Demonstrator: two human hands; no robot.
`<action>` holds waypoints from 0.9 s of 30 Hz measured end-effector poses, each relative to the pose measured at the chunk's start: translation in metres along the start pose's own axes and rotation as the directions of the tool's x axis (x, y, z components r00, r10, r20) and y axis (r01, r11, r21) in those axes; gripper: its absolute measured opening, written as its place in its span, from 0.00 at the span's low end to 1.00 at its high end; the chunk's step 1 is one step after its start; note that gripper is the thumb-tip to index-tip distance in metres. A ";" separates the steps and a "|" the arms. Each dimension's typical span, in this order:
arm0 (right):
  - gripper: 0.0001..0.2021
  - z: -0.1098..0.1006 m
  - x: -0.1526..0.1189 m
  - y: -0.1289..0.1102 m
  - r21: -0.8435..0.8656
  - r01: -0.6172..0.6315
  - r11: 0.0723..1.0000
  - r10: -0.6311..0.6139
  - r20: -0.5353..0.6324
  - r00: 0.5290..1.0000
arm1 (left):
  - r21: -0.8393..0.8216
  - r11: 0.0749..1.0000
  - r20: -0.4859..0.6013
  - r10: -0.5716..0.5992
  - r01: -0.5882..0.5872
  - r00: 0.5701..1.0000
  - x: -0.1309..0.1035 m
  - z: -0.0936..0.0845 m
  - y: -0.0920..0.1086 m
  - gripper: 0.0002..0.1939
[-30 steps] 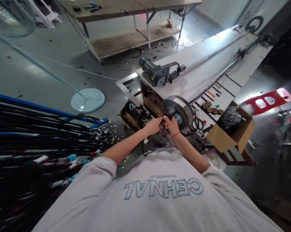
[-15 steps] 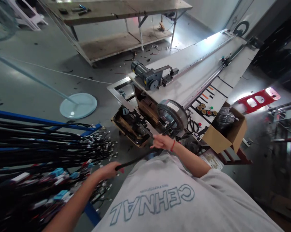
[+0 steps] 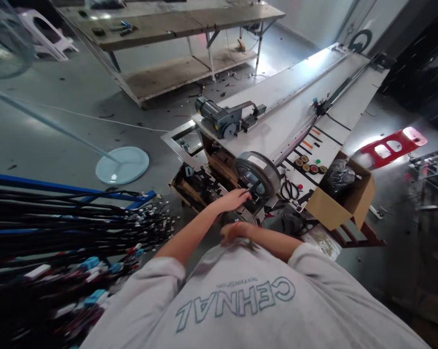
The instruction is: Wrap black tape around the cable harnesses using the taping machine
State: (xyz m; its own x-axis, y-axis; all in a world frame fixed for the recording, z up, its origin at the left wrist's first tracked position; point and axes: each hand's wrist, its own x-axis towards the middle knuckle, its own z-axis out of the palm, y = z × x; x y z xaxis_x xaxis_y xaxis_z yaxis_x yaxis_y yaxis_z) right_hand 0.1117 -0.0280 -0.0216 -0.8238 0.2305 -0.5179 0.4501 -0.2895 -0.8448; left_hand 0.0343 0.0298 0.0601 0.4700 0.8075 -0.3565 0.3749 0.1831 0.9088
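On a glossy grey workshop floor, a long white machine bench (image 3: 295, 104) carries a round metal reel (image 3: 258, 173). The left hand (image 3: 233, 199) pinches a thin black cable (image 3: 251, 186) at the reel. The right hand (image 3: 230, 231) curls near the shirt, its fingers too blurred to read.

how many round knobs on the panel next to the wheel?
5 visible: four dark knobs and one green knob, clustered on the white panel between the wheel and the cardboard box. More may be hidden.

A thin black cable (image 3: 254, 185) sticks out from the big round grey wheel (image 3: 258, 172). The wheel stands tilted at the near end of the long white machine table (image 3: 277, 116), by its corner
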 end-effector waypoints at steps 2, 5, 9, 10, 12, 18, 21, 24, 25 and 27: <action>0.05 -0.025 -0.030 0.007 0.053 -0.054 0.997 0.055 -0.018 0.998 | 0.044 0.999 -0.039 0.033 -0.031 0.999 -0.039 0.001 -0.029 0.19; 0.11 -0.057 -0.069 0.005 0.401 0.101 0.910 -0.007 -0.229 0.973 | 0.027 0.999 -0.131 -0.037 0.041 0.991 -0.093 0.001 -0.065 0.23; 0.07 -0.073 -0.079 -0.016 0.637 0.530 0.560 0.018 -0.649 0.760 | -0.034 0.987 -0.117 -0.161 0.158 0.980 -0.138 -0.001 -0.089 0.26; 0.04 -0.072 -0.074 -0.021 0.647 0.547 0.531 0.048 -0.668 0.743 | -0.038 0.985 -0.127 -0.174 0.171 0.976 -0.145 -0.001 -0.094 0.27; 0.03 -0.068 -0.063 -0.029 0.697 0.527 0.487 0.094 -0.641 0.761 | -0.039 0.981 -0.170 -0.193 0.189 0.966 -0.158 -0.002 -0.106 0.28; 0.07 -0.083 -0.048 -0.038 0.591 0.743 0.314 0.198 -0.806 0.558 | -0.121 0.967 -0.205 -0.245 0.224 0.948 -0.185 0.003 -0.140 0.31; 0.11 -0.095 -0.048 -0.039 0.525 0.796 0.302 0.241 -0.850 0.469 | -0.269 0.934 -0.208 -0.296 0.236 0.932 -0.200 0.004 -0.153 0.33; 0.10 -0.098 -0.043 -0.040 0.482 0.817 0.316 0.238 -0.874 0.423 | -0.438 0.875 -0.241 -0.334 0.205 0.911 -0.219 -0.003 -0.159 0.34; 0.09 -0.098 -0.041 -0.041 0.470 0.819 0.328 0.231 -0.881 0.413 | -0.477 0.858 -0.250 -0.339 0.189 0.907 -0.225 -0.007 -0.159 0.35; 0.06 -0.099 -0.039 -0.044 0.449 0.818 0.360 0.204 -0.893 0.400 | -0.528 0.834 -0.257 -0.338 0.161 0.905 -0.235 -0.016 -0.156 0.35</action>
State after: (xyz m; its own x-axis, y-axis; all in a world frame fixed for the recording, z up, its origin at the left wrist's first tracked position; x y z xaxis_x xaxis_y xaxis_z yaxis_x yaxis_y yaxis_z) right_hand 0.1579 0.0682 0.0220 0.0699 0.8632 -0.5000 -0.6663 -0.3326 -0.6674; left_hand -0.1474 -0.1791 0.0054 0.0928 0.8133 -0.5744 -0.0339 0.5792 0.8145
